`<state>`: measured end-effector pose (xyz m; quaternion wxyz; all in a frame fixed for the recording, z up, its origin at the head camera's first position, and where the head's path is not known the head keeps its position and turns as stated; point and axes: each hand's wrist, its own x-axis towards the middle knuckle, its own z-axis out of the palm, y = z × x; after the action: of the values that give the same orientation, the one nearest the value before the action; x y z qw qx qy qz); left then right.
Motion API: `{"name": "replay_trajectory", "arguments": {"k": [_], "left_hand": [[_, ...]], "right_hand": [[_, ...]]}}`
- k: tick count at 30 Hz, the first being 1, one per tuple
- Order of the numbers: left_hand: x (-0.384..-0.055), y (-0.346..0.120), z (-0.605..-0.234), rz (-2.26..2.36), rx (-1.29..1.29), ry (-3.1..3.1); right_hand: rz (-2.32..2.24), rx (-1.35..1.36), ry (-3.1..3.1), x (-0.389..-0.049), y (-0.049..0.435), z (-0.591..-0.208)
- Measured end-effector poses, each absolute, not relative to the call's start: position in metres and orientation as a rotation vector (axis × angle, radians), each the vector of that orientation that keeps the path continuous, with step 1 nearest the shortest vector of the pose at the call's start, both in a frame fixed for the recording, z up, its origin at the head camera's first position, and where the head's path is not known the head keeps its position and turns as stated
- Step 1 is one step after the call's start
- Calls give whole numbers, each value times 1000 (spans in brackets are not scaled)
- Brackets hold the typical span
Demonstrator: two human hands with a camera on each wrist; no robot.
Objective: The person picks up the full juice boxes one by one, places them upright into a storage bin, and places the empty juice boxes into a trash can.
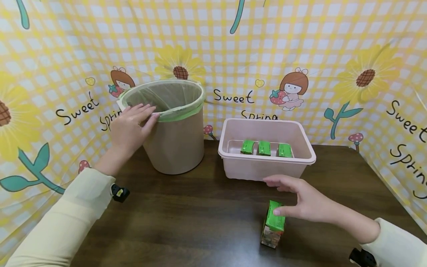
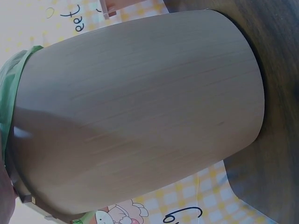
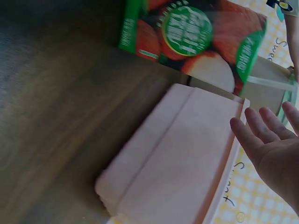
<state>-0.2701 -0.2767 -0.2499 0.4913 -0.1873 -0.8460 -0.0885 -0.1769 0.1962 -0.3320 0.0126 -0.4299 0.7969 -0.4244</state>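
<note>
A round beige trash bin (image 1: 176,144), lined with a translucent green-edged bag (image 1: 181,113), stands at the back left. On its near left rim rests my left hand (image 1: 131,124), fingers extended. Upright on the table is a small green-topped carton (image 1: 275,220), whose side in the right wrist view shows red fruit pictures. My right hand (image 1: 305,198) hovers by the carton, fingers spread and thumb in front of its top; whether the thumb touches it I cannot tell. Behind, a pale pink plastic basin (image 1: 260,168) contains several green-topped cartons (image 1: 264,148).
The dark wooden table (image 1: 166,222) carries everything. A yellow checked cloth (image 1: 233,55) with flowers and lettering hangs behind and along both sides, close behind the bin and the basin. A narrow gap separates bin and basin.
</note>
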Motion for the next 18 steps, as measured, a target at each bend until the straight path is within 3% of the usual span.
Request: {"name": "replay_trajectory", "arguments": {"k": [18], "left_hand": [[-269,-277,-250,-213,-455,-2053]], "right_hand": [[-1392,-1205,2258,-172,208,-363]]}}
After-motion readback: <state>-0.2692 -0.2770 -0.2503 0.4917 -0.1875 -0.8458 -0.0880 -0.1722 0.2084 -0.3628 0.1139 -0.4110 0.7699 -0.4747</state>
